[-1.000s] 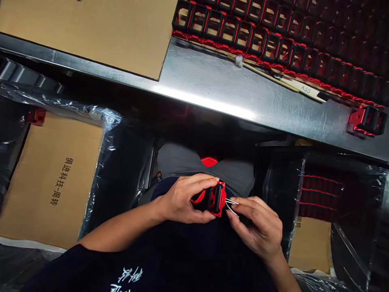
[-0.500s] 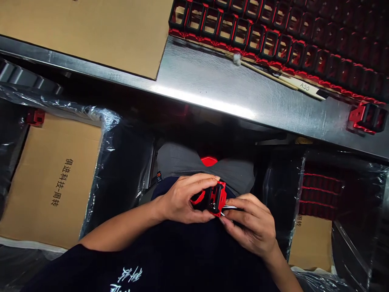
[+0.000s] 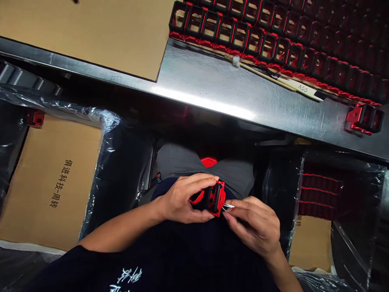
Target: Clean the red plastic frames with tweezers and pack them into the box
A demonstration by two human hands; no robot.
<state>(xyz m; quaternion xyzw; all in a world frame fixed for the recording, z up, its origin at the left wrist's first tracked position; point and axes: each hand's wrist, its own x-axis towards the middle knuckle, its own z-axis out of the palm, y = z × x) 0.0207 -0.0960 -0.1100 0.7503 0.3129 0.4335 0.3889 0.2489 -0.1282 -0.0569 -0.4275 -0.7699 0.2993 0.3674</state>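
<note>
My left hand is closed around a red and black plastic housing, holding it above my lap. Its thumb and fingers press on opposite sides, and the red flanged face is turned to the right. Close by on the right, my right hand pinches a thin, shiny metal tool with a narrow two-pronged look, perhaps tweezers. The tool's end lies at the red face of the housing; whether it touches cannot be made out. The fingers cover the rest of the tool.
Rows of similar red and black housings stand on the metal bench, beside a cardboard sheet. A stick and a pen marked A55 lie before them. One housing stands alone. Plastic-lined bins hold cardboard and housings.
My right hand has drawn slightly right, away from the housing, with the metal tool. My left hand keeps the housing in nearly the same place.
</note>
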